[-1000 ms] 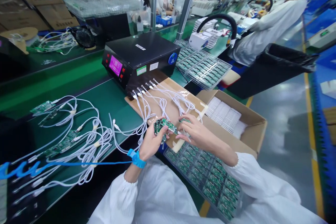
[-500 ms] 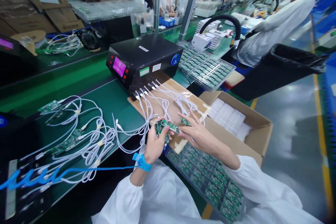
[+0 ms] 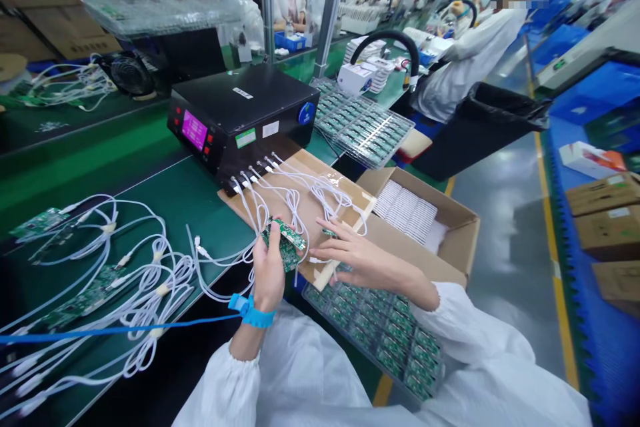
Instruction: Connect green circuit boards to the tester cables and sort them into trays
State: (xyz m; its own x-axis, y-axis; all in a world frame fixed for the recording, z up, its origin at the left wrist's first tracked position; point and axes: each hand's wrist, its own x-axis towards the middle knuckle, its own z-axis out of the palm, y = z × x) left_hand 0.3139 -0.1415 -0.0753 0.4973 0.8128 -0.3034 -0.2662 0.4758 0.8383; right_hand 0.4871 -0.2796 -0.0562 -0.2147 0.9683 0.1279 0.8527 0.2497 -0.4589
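The left hand [image 3: 269,275], wearing a bright blue wristband [image 3: 253,313] with a blue cord, pinches a small overlapping stack of green rectangular circuit boards [image 3: 287,247] between thumb and fingers. These boards are in front of the black metal box with a pink screen [image 3: 245,103], over the near edge of a brown cardboard sheet [image 3: 313,163].

The right hand [image 3: 365,259], also in front of the black box and a little further right, has its fingers stretched out and parted; a small green piece [image 3: 329,233] shows beside them, but whether it is gripped I cannot tell.

Thin white cables [image 3: 325,197] run from the front of the black box across the cardboard. Left of the box, more looped white cables [image 3: 150,293] lie on the dark green worktop [image 3: 180,201], some joined to green boards [image 3: 45,221]. Right of the box stands an open brown carton [image 3: 457,237] holding rows of thin white pieces [image 3: 407,210]. Nearer than the box, below the right hand, sits a clear plastic tray [image 3: 361,342] filled with green boards.
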